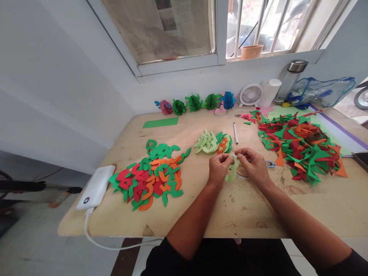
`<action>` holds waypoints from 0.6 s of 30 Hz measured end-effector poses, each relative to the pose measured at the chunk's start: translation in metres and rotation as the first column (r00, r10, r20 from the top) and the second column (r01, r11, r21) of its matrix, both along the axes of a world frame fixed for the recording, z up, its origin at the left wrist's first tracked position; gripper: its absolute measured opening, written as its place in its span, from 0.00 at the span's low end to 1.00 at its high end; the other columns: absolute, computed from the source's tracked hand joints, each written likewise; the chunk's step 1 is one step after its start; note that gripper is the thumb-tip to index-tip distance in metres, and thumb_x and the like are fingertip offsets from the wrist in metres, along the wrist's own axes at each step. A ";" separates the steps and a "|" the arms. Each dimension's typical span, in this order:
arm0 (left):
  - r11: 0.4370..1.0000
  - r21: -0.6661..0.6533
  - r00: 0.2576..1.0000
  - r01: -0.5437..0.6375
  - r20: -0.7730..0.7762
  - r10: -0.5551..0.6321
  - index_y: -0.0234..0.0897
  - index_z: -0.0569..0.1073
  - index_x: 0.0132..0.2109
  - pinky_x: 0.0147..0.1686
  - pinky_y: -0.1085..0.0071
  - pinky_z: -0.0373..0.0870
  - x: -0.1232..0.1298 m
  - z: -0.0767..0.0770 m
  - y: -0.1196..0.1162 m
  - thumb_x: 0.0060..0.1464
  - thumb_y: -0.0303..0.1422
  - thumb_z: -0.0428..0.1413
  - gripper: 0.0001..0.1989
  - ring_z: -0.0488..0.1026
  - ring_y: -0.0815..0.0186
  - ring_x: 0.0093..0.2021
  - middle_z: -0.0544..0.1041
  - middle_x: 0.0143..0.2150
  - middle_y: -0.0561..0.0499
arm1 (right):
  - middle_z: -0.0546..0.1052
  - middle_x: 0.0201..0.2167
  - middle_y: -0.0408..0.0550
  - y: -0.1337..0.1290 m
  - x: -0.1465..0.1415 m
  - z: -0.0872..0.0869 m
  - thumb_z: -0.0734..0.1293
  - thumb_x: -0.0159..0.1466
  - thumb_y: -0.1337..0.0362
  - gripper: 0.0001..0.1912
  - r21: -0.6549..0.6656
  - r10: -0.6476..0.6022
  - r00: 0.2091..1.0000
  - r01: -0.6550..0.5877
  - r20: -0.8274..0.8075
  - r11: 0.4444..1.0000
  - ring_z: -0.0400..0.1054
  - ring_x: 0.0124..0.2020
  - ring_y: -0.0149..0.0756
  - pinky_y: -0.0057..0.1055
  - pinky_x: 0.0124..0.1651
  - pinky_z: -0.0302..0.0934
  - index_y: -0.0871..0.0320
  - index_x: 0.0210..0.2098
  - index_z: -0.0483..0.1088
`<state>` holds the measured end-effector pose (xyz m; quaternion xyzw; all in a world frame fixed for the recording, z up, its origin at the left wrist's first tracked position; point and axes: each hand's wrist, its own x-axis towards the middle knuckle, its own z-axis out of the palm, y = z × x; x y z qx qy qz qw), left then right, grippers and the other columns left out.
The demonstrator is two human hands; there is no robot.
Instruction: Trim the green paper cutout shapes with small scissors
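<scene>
Above the front middle of the wooden table (201,214), a pale green paper cut-out (231,173) hangs between my two hands. My left hand (219,168) pinches its upper left side between thumb and fingers. My right hand (253,165) is closed in a pinch at its top right edge. Partly under my right hand lies a pair of scissors with a light blue handle (270,164); the rest of it is hidden. Just beyond my hands sit a pile of pale green cut-outs (206,142) and a smaller group of green ones (229,140) with an orange piece (222,145) on top.
Red, green and orange cut-outs (155,172) lie at left, near a white power bank (96,187) with a cable. Paper scraps (304,145) heap at right. A pen (235,133), folded paper figures (195,102), a small fan (251,95) and a bottle (290,80) stand or lie behind.
</scene>
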<state>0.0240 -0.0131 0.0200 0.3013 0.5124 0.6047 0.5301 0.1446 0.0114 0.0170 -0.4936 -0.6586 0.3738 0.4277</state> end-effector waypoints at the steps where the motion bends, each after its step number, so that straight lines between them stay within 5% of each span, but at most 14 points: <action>1: 1.000 -0.005 1.000 0.000 0.009 0.000 0.31 0.75 0.23 0.24 0.77 0.61 0.000 0.000 0.000 0.38 0.30 0.60 0.05 0.66 0.74 0.20 0.73 0.19 0.53 | 0.77 0.30 0.48 -0.001 0.000 0.001 0.62 0.58 0.58 0.10 0.011 -0.003 1.000 0.003 0.005 1.000 0.69 0.30 0.36 0.32 0.34 0.62 0.58 0.33 0.72; 18: 0.997 0.076 0.992 -0.008 -0.121 0.017 0.31 0.76 0.25 0.25 0.78 0.62 0.000 0.000 -0.001 0.42 0.28 0.57 0.05 0.65 0.74 0.21 0.72 0.19 0.54 | 0.76 0.30 0.48 -0.004 0.000 0.002 0.62 0.59 0.63 0.05 0.272 -0.017 0.987 -0.027 0.160 0.962 0.69 0.34 0.38 0.35 0.39 0.61 0.56 0.31 0.70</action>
